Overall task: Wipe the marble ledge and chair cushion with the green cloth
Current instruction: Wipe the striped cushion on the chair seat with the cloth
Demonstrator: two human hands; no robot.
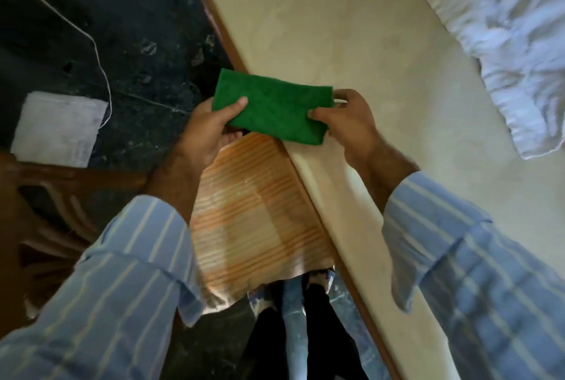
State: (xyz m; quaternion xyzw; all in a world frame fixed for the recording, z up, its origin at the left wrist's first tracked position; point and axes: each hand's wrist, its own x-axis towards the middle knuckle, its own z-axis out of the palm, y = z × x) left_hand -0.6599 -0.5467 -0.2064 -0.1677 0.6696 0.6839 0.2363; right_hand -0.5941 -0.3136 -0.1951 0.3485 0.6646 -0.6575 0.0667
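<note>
A folded green cloth [273,106] is held in the air between both hands. My left hand [208,129] grips its left end, thumb on top. Pinching the right end is my right hand [347,122]. The cloth hovers over the edge of a cream marble ledge [351,43] that runs diagonally from top centre to bottom right. Below the cloth lies an orange-striped chair cushion [256,220], pushed against the ledge's wooden trim.
A rumpled white sheet [513,28] lies on the ledge at the upper right. Left of the cushion is dark marble floor with a white paper [58,127] and a thin white cable [101,67]. A dark wooden chair frame [39,202] is at the left.
</note>
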